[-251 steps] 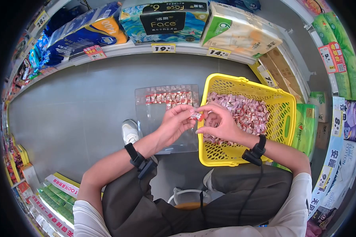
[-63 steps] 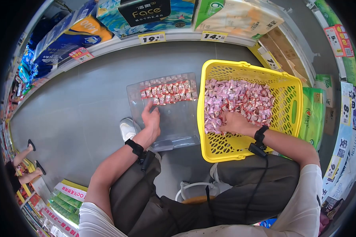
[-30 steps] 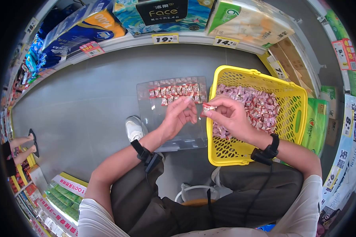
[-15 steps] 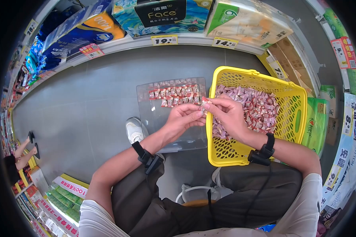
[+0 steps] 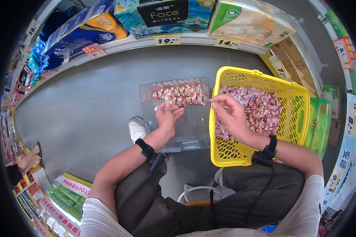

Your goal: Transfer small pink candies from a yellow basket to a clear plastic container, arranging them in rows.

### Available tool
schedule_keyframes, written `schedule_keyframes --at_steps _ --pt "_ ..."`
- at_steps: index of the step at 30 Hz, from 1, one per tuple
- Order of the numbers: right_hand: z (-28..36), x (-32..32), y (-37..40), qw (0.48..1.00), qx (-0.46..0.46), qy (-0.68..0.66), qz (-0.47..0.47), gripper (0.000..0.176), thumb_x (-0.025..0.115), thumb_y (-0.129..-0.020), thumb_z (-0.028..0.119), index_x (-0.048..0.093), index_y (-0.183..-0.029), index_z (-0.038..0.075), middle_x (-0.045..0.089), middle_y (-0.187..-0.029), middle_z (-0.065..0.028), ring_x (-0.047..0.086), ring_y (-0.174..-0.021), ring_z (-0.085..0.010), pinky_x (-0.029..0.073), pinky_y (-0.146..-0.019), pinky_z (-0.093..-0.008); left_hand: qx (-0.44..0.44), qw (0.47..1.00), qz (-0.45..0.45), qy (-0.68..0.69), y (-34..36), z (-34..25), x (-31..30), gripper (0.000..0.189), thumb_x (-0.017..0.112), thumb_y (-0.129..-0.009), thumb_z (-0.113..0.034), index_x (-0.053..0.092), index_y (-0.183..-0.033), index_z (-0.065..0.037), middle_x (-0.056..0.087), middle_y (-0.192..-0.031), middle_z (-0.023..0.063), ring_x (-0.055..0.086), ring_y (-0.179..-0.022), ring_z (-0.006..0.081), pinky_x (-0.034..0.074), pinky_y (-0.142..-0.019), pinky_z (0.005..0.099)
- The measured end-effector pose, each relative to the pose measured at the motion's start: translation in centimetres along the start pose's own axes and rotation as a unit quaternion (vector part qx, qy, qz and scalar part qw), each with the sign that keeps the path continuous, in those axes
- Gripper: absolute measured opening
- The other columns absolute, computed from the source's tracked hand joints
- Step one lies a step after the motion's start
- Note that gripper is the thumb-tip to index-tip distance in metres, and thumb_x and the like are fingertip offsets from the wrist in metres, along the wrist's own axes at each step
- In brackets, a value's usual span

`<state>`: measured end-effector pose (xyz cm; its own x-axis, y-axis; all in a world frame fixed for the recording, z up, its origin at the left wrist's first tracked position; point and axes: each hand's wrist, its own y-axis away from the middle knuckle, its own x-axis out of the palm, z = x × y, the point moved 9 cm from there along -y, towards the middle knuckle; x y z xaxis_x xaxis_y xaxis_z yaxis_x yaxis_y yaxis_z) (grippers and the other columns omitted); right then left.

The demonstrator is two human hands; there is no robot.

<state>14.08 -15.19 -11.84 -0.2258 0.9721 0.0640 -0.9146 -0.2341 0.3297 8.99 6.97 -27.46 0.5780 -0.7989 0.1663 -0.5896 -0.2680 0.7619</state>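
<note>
A clear plastic box (image 5: 176, 134) lies on the floor, with rows of red-and-white wrapped candies (image 5: 188, 91) along its far side. My left hand (image 5: 167, 119) reaches over it, its fingertips closed on a wrapped candy (image 5: 167, 98) near the left end of the nearest row. My right hand (image 5: 232, 116) is over the left rim of a yellow basket (image 5: 213, 144), thumb and forefinger pinched together. Whatever is between those fingertips is too small to make out. Inside the basket are loose pink candies (image 5: 235, 94) and red ones (image 5: 261, 118).
Tissue packs (image 5: 166, 17) line the shelf ahead, above price tags. Green packages (image 5: 317, 122) stand right of the basket. A white shoe (image 5: 137, 129) is beside the box's left edge. Another person's leg (image 5: 29, 158) shows at far left, behind a product stack (image 5: 67, 197).
My hands, together at the basket's rim before, have separated. The left has moved left to the candy rows; the right stays near the rim. The view has shifted slightly.
</note>
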Motion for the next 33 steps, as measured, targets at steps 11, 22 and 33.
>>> schedule_keyframes --at_steps 11,22,33 --pt "-0.2 0.2 0.1 1.0 0.013 -0.013 0.023 0.012 0.061 -0.099 0.008 0.063 -0.11 0.003 0.052 -0.078 0.0047 0.049 -0.064 -0.0003 0.039 -0.057 -0.0183 -0.052 0.997 -0.04 -0.045 -3.9 3.7 -4.0 0.029 0.046 -0.107 -0.029 0.039 -0.121 -0.005 0.06 -0.095 0.0116 0.071 -0.086 0.0287 0.061 -0.072 0.0356" --pt "-0.1 0.2 0.3 0.999 0.016 -0.009 0.032 0.014 0.06 -0.1 0.008 0.062 -0.113 0.004 0.051 -0.077 0.0053 0.05 -0.065 -0.0004 0.041 -0.058 -0.0185 -0.043 0.996 -0.052 -0.051 -5.0 4.8 -6.5 0.039 0.05 -0.106 -0.027 0.038 -0.135 -0.003 0.061 -0.095 0.0112 0.07 -0.082 0.0258 0.06 -0.07 0.0337" --pt "0.0 0.2 0.3 0.999 0.012 -0.004 0.041 0.014 0.057 -0.1 0.006 0.062 -0.113 0.004 0.051 -0.076 0.0055 0.047 -0.065 -0.0004 0.04 -0.059 -0.0183 0.03 0.994 -0.025 -0.101 -3.5 3.0 -5.3 0.06 0.052 -0.103 -0.011 0.022 -0.155 -0.006 0.057 -0.114 0.014 0.068 -0.09 0.0216 0.058 -0.078 0.0318"
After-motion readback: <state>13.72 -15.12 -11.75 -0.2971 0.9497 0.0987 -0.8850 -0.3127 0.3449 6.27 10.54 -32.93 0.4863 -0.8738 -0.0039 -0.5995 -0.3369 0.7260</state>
